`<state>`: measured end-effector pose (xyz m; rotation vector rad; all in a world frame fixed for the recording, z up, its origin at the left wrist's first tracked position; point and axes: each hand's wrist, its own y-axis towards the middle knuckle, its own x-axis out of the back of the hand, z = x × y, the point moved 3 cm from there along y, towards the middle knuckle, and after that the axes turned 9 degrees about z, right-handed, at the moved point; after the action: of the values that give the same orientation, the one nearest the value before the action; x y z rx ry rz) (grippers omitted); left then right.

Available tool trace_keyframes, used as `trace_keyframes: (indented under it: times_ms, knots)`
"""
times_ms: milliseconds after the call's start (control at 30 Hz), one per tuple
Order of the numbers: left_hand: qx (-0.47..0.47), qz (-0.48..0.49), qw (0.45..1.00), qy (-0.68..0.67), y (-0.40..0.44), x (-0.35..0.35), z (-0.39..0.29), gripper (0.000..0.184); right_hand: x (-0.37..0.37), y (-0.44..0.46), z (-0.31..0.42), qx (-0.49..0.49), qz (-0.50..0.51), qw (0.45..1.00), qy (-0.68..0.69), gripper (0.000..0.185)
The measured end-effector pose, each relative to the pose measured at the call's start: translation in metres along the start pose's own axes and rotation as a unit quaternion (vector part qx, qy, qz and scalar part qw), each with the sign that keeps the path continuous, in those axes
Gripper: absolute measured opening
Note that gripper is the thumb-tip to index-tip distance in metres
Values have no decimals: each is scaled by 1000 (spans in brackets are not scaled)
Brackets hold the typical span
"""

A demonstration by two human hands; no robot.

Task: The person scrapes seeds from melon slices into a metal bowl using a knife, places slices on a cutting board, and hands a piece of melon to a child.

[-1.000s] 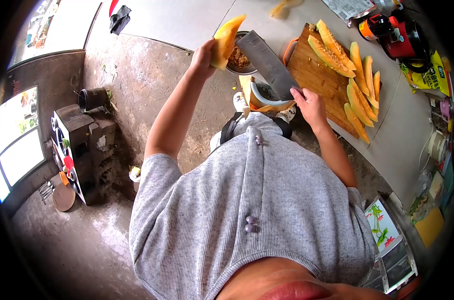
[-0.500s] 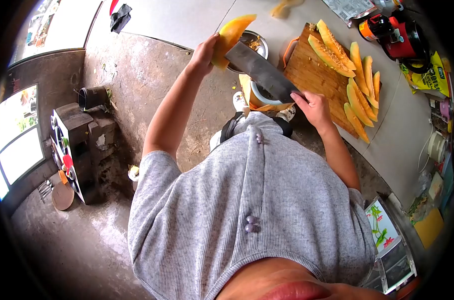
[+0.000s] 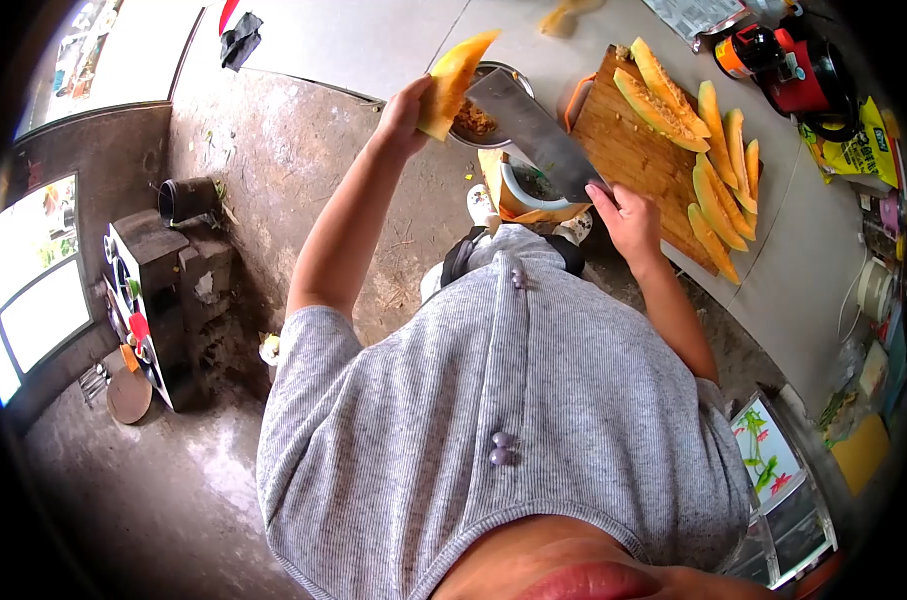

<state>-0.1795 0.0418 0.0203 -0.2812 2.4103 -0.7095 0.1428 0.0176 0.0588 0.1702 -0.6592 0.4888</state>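
My left hand [image 3: 406, 118] grips a yellow-orange melon wedge [image 3: 454, 84], held up beside a metal bowl [image 3: 522, 79] with orange pulp in it. In my right hand [image 3: 629, 222] is the handle end of a broad cleaver [image 3: 542, 135]. The cleaver's far end is over the bowl, close to the wedge but apart from it. To the right lies a wooden cutting board [image 3: 614, 150] with several melon slices [image 3: 662, 109], some with seeds still on them. My fingers hide the cleaver's handle.
A bin [image 3: 539, 190] with a pale rim stands below the table edge. Beyond the board are a dark bottle [image 3: 749, 52], a red and black kettle [image 3: 809, 85] and a yellow packet [image 3: 862, 155]. A black cloth [image 3: 241, 42] lies at the upper left.
Half a second ago the cleaver's end was against the wedge; now it has moved off over the bowl. The wedge has shifted slightly left. The slices on the board have not moved.
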Motion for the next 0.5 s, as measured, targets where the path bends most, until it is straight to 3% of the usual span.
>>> trace_keyframes:
  times_ms: [300,367,500]
  knots:
    - [82,35,992,-87,-8,1,15,30,-20,-1,-9,-29,36,995,88,24]
    - [123,83,982,-118,-5,7,20,31,-21,1,-13,-40,40,996,70,23]
    - [110,45,987,-107,-13,6,18,32,-21,4,-19,-32,-8,999,42,28]
